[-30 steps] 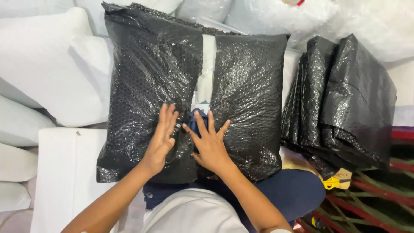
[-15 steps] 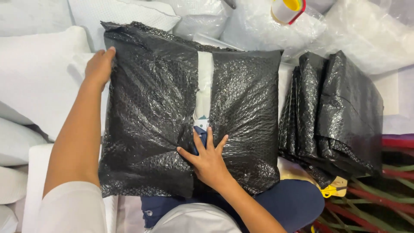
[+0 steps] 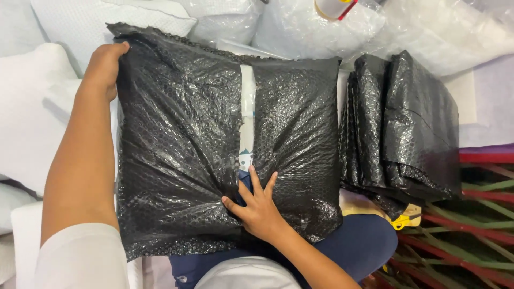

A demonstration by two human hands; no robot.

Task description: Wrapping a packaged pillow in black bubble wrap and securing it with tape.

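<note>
Both hands (left, right) press a black bubble-wrap parcel.

A big black bubble-wrap package lies in the middle; a white strip runs down it; folded black bags sit right.

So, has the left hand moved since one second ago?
Yes. The left hand went from the middle seam to the black bubble-wrap package's upper left corner.

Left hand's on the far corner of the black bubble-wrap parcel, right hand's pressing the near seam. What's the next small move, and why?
Probably pull the left flap across with the left hand. The black bubble-wrap parcel shows a pale strip where its two flaps do not meet, and the right hand already pins the near end.
</note>
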